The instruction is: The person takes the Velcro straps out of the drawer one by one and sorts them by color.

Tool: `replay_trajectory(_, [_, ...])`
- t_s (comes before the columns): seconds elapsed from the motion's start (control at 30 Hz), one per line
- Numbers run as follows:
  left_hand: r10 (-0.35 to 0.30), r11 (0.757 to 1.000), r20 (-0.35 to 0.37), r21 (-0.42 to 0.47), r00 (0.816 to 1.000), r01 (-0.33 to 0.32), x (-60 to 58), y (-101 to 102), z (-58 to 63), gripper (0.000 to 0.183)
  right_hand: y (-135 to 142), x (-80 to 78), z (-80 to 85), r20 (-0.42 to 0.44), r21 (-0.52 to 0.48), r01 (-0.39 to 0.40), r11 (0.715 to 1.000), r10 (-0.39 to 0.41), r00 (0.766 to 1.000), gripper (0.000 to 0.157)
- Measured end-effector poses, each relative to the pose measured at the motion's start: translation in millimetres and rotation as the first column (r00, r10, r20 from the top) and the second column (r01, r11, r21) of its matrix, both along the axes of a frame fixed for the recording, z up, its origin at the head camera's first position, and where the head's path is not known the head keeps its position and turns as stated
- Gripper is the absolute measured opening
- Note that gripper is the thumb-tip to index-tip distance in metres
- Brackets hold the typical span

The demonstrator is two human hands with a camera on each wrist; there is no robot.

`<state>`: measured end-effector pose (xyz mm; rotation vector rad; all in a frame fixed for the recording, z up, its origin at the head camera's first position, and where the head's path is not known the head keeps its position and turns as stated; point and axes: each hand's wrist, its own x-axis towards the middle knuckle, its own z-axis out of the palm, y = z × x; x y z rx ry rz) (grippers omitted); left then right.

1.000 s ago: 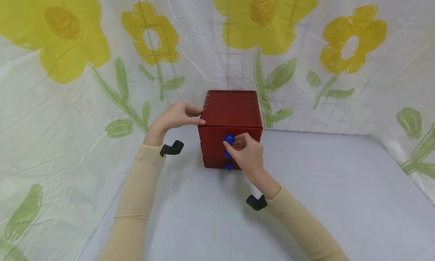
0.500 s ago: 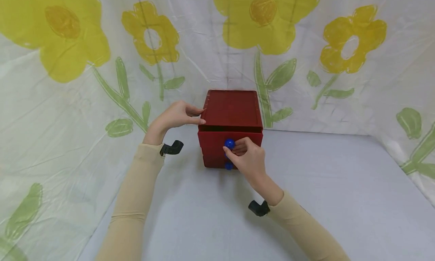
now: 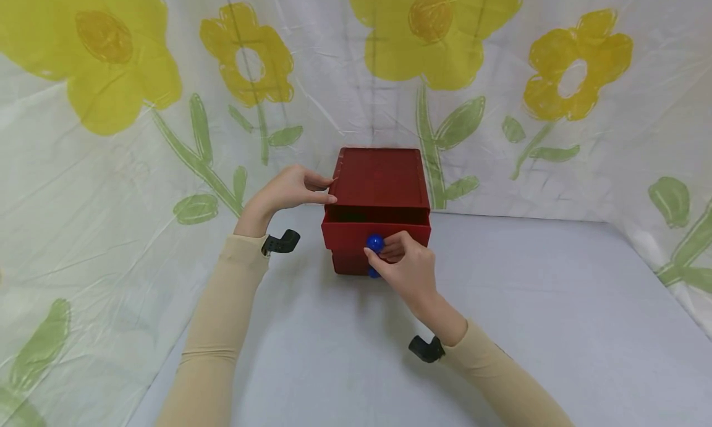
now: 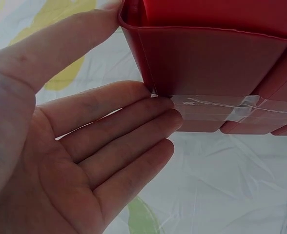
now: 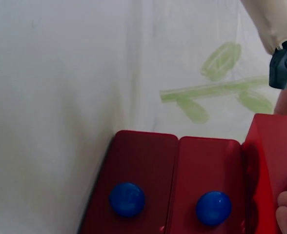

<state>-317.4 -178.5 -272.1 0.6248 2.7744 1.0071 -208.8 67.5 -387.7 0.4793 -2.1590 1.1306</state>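
Observation:
A small red drawer cabinet [image 3: 381, 177] stands at mid-view with its top drawer [image 3: 342, 236] pulled partway out, a dark gap showing above its front. My right hand [image 3: 410, 266] pinches that drawer's round blue knob [image 3: 375, 243] between thumb and fingers. At the cabinet's upper left edge rests my left hand [image 3: 292, 189]. In the left wrist view its fingers [image 4: 119, 129] are straight against the cabinet's side, thumb at a corner. The right wrist view shows the two lower drawers flush, with blue knobs [image 5: 127, 200]. The drawer's inside is too dark to make out.
The cabinet stands on a white-covered table [image 3: 534, 303]. Close behind it hangs a pale curtain [image 3: 322, 56] printed with yellow flowers. Clear tape [image 4: 241, 107] runs along the cabinet's side. A black wrist camera [image 3: 426, 349] sits below the right hand.
The top drawer, closed one second ago, has slid out toward me as my right hand pulled its knob back. My left hand has stayed at the cabinet's edge.

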Motion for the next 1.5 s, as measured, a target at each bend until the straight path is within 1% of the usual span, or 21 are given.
replay_trajectory(0.13, [-0.001,1.000,0.003,0.008,1.000,0.001,0.2,0.2,0.7,0.058,0.5,3.4,-0.8,-0.005,0.009,-0.005,1.000,0.005,1.000,0.033])
replay_trajectory(0.43, [0.005,1.000,0.001,0.007,1.000,-0.005,-0.3,0.0,-0.7,0.059,1.5,11.1,-3.4,-0.045,0.026,-0.012,1.000,0.013,0.999,0.036])
replay_trajectory(0.73, [0.010,1.000,0.002,0.004,1.000,-0.010,-0.4,-0.5,-0.7,0.059,1.8,18.7,-1.9,-0.053,0.018,-0.017,1.000,0.018,0.998,0.035])
replay_trajectory(1.17, [0.008,1.000,0.003,0.008,1.000,-0.008,-0.5,0.0,-0.4,0.057,2.0,25.4,-5.0,-0.067,0.019,-0.035,0.999,0.036,0.997,0.033])
replay_trajectory(1.5, [0.011,1.000,0.018,0.009,1.000,-0.011,-0.6,0.7,0.7,0.058,2.5,31.7,-3.3,-0.076,0.037,-0.034,0.999,0.037,0.996,0.033])
